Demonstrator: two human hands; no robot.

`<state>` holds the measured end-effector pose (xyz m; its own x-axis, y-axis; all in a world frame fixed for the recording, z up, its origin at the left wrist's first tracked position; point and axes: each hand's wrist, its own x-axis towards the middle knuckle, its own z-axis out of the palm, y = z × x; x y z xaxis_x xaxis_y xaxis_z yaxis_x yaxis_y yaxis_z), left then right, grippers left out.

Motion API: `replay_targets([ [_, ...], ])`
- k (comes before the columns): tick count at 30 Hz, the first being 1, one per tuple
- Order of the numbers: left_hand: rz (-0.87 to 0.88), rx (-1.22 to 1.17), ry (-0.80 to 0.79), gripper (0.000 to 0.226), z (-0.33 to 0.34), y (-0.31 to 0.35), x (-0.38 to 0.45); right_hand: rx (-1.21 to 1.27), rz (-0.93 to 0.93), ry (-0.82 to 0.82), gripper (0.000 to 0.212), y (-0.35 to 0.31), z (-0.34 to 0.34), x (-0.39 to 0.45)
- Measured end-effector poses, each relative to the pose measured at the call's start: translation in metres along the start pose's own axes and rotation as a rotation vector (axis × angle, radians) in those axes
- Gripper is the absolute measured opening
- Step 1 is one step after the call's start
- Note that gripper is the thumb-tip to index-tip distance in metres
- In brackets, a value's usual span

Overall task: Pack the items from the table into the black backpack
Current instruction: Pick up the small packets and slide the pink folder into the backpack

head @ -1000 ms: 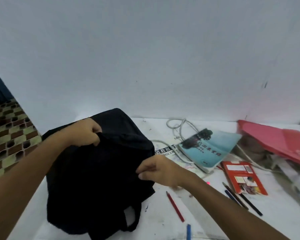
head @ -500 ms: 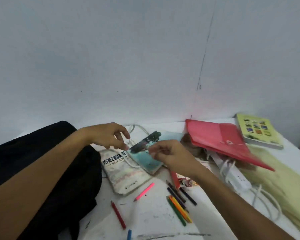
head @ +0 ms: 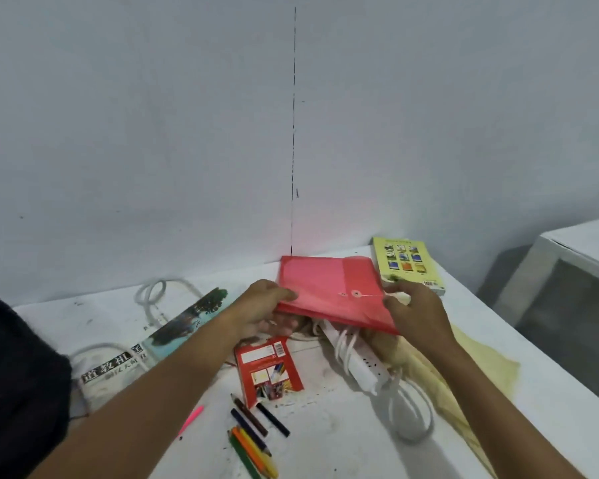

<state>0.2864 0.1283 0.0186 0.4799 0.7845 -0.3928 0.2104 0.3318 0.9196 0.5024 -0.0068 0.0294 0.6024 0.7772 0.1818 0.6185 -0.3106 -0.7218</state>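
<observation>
Left hand (head: pixel 263 305) and right hand (head: pixel 415 309) pinch opposite ends of the red folder (head: pixel 329 292), lifted near the table's (head: pixel 343 444) back edge. Backpack (head: pixel 18 392) at left edge — books, pencils, power strip apparently still unpacked.

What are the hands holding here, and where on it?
Both hands hold the flat red plastic string-tie envelope: the left hand grips its left edge, the right hand its right end.
</observation>
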Motion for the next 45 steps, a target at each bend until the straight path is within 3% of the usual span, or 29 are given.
replay_targets([
  [4,-0.014,-0.147,0.037,0.028,0.008,0.0,0.003,0.048,0.15,-0.167,0.016,0.024,0.006,0.011],
  [9,-0.074,-0.237,-0.007,0.025,0.008,-0.001,0.003,0.225,0.326,-0.171,0.006,0.043,0.008,0.023],
  [14,-0.053,-0.225,-0.248,0.051,-0.004,0.001,-0.01,0.359,0.538,-0.291,0.023,0.056,0.003,0.026],
  [18,-0.02,-0.153,-0.476,0.079,-0.025,-0.009,-0.015,0.615,0.662,-0.391,0.046,0.065,0.006,0.023],
  [20,-0.005,-0.109,-0.581,0.082,-0.032,-0.019,-0.016,0.744,0.682,-0.477,0.065,0.068,0.008,0.02],
  [23,0.019,-0.044,-0.637,0.073,-0.038,-0.034,-0.021,0.91,0.582,-0.534,0.069,0.067,0.01,0.02],
  [26,0.023,-0.103,-0.592,0.055,-0.039,-0.05,-0.025,1.034,0.443,-0.488,0.069,0.067,0.01,0.02],
  [29,0.076,-0.219,-0.363,0.065,-0.035,-0.053,-0.025,1.034,0.319,-0.467,0.073,0.056,0.009,0.018],
  [32,0.159,-0.444,-0.204,0.043,-0.032,-0.047,-0.025,1.028,0.238,-0.486,0.073,0.034,0.009,0.011],
  [34,0.189,-0.455,-0.125,0.035,-0.031,-0.044,-0.027,1.019,0.184,-0.492,0.069,0.02,0.011,0.007],
  [37,0.231,-0.451,-0.012,0.045,-0.039,-0.048,-0.03,1.01,0.108,-0.437,0.048,-0.003,0.014,-0.003],
  [41,0.273,-0.475,0.012,0.037,-0.051,-0.054,-0.038,1.04,0.053,-0.311,0.017,-0.029,0.015,-0.01],
  [45,0.309,-0.481,0.044,0.036,-0.062,-0.055,-0.049,1.118,0.082,-0.231,0.01,-0.043,0.019,-0.008],
])
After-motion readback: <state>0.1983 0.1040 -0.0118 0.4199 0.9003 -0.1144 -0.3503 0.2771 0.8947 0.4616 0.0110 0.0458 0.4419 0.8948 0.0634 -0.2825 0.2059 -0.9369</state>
